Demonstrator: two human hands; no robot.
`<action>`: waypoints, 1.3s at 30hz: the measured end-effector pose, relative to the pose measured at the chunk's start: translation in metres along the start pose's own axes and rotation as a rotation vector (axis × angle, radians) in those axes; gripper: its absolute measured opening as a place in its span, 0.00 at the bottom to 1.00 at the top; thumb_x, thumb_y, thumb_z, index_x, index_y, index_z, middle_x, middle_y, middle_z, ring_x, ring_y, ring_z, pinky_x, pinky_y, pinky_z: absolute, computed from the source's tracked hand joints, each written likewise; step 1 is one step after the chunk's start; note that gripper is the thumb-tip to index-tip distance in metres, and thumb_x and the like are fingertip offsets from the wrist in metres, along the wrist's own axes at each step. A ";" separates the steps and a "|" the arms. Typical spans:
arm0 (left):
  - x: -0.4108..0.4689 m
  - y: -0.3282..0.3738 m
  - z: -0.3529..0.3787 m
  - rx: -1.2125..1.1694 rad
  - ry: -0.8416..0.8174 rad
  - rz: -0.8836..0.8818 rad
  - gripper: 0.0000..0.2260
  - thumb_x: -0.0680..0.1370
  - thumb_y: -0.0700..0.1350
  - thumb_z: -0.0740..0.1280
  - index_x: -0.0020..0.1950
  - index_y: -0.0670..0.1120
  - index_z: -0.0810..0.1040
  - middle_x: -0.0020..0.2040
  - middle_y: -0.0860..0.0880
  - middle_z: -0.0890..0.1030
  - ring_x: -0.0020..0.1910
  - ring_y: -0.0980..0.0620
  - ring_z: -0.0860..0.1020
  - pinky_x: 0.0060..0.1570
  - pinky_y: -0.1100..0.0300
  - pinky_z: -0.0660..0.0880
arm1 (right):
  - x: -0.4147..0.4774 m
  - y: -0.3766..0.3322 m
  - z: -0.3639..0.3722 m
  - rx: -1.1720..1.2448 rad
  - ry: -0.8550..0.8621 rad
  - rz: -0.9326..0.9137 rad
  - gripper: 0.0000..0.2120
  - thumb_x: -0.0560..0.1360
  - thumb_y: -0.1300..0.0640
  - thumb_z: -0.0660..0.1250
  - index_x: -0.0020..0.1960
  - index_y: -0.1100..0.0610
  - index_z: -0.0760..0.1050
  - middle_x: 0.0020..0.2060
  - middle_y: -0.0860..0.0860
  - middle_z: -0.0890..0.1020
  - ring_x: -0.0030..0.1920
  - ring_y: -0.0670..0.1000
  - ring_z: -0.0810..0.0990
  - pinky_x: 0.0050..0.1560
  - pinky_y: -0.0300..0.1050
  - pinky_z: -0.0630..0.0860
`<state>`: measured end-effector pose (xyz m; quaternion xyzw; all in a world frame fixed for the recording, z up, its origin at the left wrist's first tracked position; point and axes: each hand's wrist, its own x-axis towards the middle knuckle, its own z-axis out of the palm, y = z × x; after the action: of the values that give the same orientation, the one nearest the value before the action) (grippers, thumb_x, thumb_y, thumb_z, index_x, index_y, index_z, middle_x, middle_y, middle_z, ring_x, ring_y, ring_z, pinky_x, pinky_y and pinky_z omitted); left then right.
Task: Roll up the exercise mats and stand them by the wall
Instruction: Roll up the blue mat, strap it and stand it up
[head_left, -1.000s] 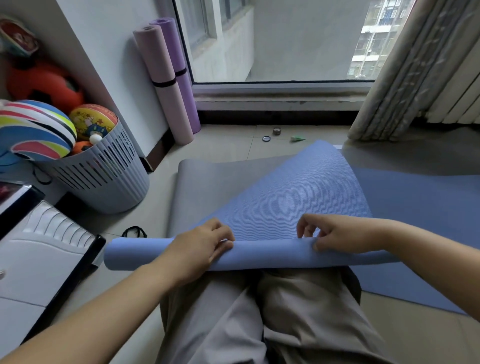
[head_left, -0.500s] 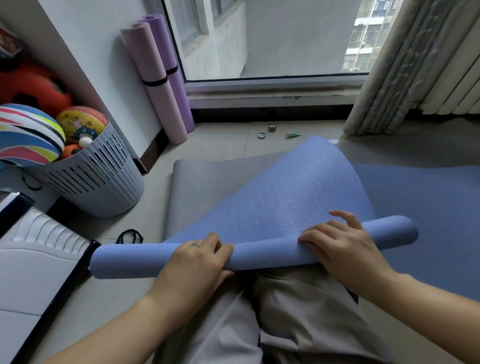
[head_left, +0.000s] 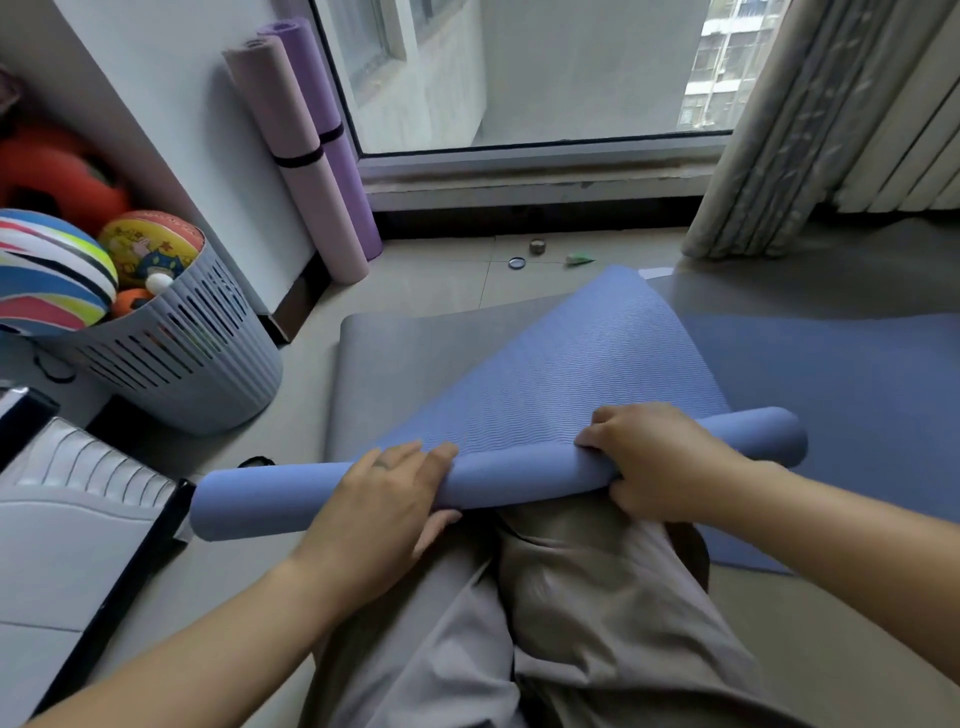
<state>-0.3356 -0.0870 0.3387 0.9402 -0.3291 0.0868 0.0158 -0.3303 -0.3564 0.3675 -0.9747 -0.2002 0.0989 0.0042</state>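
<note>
A blue exercise mat (head_left: 561, 364) lies on the floor in front of me, its near end wound into a roll (head_left: 509, 475) across my knees. My left hand (head_left: 387, 499) wraps the roll left of centre, fingers over the top and thumb below. My right hand (head_left: 657, 460) grips the roll right of centre. The unrolled part of the blue mat runs away toward the window and right. A grey mat (head_left: 410, 358) lies flat under it. Two rolled mats, a pink one (head_left: 296, 150) and a purple one (head_left: 337, 145), stand against the wall by the window.
A grey slatted basket (head_left: 192, 358) full of balls stands at the left. A white and black case (head_left: 78, 514) lies at the near left. Small bits (head_left: 537, 247) lie on the tiles near the window. A curtain (head_left: 789, 119) hangs at the right.
The roll has grown thicker and advanced up the mat. Both hands have shifted from pressing on top to wrapping around the roll.
</note>
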 end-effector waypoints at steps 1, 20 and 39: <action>0.002 -0.002 0.000 -0.014 -0.028 0.003 0.22 0.70 0.54 0.67 0.60 0.48 0.69 0.46 0.48 0.83 0.43 0.46 0.82 0.47 0.56 0.74 | 0.004 0.003 -0.005 0.022 -0.020 -0.008 0.16 0.67 0.57 0.63 0.53 0.50 0.77 0.49 0.48 0.79 0.50 0.53 0.77 0.42 0.43 0.68; 0.006 -0.026 -0.047 -0.550 -0.641 -0.062 0.12 0.78 0.56 0.64 0.61 0.59 0.75 0.52 0.63 0.79 0.51 0.65 0.76 0.54 0.63 0.72 | -0.015 -0.008 -0.046 0.212 -0.530 -0.019 0.19 0.69 0.61 0.64 0.54 0.42 0.65 0.47 0.38 0.76 0.47 0.47 0.78 0.46 0.48 0.79; 0.021 -0.040 -0.026 -0.855 -0.716 -0.217 0.12 0.73 0.62 0.66 0.56 0.67 0.75 0.57 0.63 0.78 0.55 0.68 0.74 0.62 0.66 0.69 | -0.017 -0.037 0.022 0.024 -0.044 -0.031 0.30 0.71 0.30 0.56 0.65 0.49 0.63 0.57 0.49 0.67 0.57 0.53 0.68 0.47 0.50 0.67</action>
<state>-0.2982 -0.0668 0.3687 0.8494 -0.2211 -0.3806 0.2913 -0.3644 -0.3299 0.3511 -0.9690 -0.2141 0.1225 0.0133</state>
